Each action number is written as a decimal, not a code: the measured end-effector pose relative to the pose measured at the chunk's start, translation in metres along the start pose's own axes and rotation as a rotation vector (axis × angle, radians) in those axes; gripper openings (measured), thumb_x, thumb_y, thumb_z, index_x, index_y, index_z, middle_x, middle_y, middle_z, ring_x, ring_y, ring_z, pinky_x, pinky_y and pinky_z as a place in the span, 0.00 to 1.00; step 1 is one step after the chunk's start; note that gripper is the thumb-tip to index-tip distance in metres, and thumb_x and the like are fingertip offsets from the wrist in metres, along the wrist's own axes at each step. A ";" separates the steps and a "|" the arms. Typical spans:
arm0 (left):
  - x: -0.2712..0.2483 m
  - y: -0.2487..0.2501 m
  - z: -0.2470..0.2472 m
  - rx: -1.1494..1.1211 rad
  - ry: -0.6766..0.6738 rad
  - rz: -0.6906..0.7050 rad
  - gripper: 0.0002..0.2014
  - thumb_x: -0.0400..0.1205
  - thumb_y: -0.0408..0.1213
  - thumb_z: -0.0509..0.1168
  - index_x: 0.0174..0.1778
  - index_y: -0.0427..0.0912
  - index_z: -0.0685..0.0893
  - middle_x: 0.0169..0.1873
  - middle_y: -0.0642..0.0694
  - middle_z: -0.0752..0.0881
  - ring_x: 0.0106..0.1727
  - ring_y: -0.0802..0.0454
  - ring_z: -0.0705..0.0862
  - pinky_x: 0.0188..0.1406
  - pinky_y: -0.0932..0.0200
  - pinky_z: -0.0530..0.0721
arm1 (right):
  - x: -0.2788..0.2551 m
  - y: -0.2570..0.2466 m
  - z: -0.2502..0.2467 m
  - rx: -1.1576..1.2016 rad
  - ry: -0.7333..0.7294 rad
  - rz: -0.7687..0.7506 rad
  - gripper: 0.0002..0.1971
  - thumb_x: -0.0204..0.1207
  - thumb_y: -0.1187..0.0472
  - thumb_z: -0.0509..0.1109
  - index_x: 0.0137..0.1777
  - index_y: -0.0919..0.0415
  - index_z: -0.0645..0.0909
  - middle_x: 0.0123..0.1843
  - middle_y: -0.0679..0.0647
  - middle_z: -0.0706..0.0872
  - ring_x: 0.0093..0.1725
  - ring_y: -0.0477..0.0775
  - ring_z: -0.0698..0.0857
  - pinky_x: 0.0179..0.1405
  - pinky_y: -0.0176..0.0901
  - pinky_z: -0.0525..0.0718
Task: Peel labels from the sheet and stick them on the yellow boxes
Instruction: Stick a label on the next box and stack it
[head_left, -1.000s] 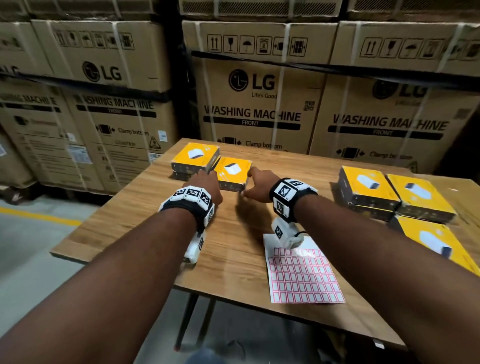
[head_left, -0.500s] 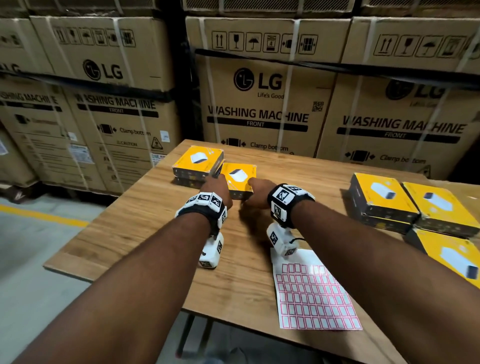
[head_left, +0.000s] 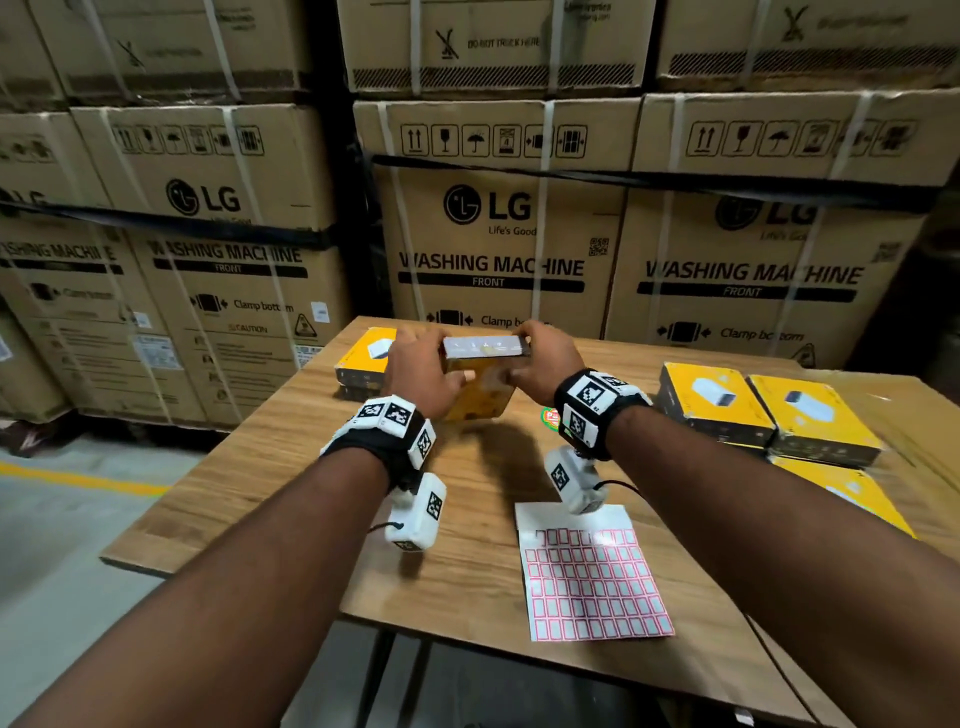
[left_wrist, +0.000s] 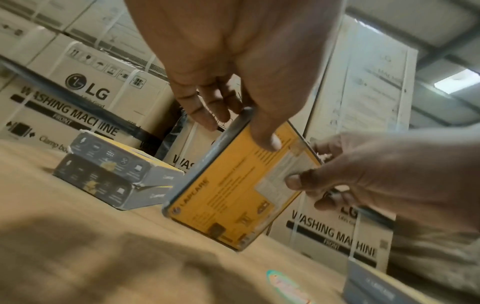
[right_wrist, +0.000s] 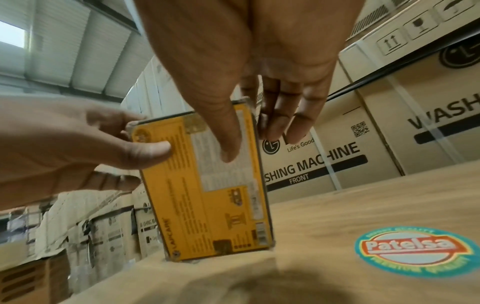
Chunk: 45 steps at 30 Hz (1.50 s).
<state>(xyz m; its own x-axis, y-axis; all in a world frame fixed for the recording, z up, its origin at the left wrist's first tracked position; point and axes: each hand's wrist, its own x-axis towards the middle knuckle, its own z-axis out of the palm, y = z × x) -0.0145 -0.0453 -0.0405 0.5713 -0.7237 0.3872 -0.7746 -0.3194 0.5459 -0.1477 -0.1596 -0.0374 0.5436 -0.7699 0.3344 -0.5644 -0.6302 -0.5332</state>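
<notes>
at the far middle of the table (head_left: 291, 499), i have one yellow box (head_left: 480, 397) tipped up on its lower edge, printed back face toward me. my left hand (head_left: 421, 371) clamps its left side, thumb on the back face and fingers wrapped behind; my right hand (head_left: 545, 364) clamps the right side the same way. the two hands are apart, the box between them.

handling, as i judge it: light, stiff card, probably shrink-wrapped and so a little slick; corners look prone to denting. best hold is across the short sides, as now, leaving the broad face open for a label.

label sheet (head_left: 592, 582) lies flat near the front edge, untouched for the moment, red-bordered labels in rows.

readable: "lapcare" on the box back; "lg", "life's good", "washing machine front", "clamp bottom" on the cartons (head_left: 498, 249) behind; a round "patelsa" sticker (right_wrist: 413, 251) on the table. more boxes sit in a stack (head_left: 363, 364) at left and a group (head_left: 763, 415) at right.
</notes>
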 end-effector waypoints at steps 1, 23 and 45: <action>-0.001 0.004 -0.003 -0.041 0.019 0.008 0.26 0.72 0.47 0.78 0.64 0.45 0.81 0.60 0.40 0.77 0.62 0.40 0.79 0.66 0.46 0.80 | -0.003 0.002 -0.006 0.039 0.010 -0.004 0.24 0.65 0.59 0.84 0.61 0.58 0.82 0.56 0.54 0.86 0.56 0.55 0.84 0.48 0.38 0.77; -0.054 0.050 0.014 -0.446 -0.633 -0.171 0.40 0.76 0.62 0.69 0.78 0.51 0.60 0.65 0.46 0.81 0.60 0.45 0.85 0.60 0.42 0.86 | -0.050 0.062 -0.067 0.582 -0.062 0.388 0.19 0.79 0.48 0.73 0.53 0.67 0.82 0.48 0.62 0.89 0.44 0.60 0.89 0.45 0.51 0.90; -0.062 0.048 0.040 -0.043 -0.567 -0.183 0.19 0.76 0.49 0.74 0.56 0.41 0.83 0.50 0.44 0.88 0.53 0.43 0.87 0.52 0.51 0.85 | -0.087 0.090 -0.029 -0.110 -0.379 0.253 0.29 0.67 0.55 0.83 0.66 0.54 0.76 0.58 0.54 0.82 0.53 0.54 0.81 0.43 0.42 0.77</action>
<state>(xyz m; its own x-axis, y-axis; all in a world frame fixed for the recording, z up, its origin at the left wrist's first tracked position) -0.0980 -0.0399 -0.0682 0.4511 -0.8767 -0.1671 -0.6586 -0.4534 0.6005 -0.2641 -0.1519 -0.0917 0.5575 -0.8223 -0.1136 -0.7597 -0.4503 -0.4690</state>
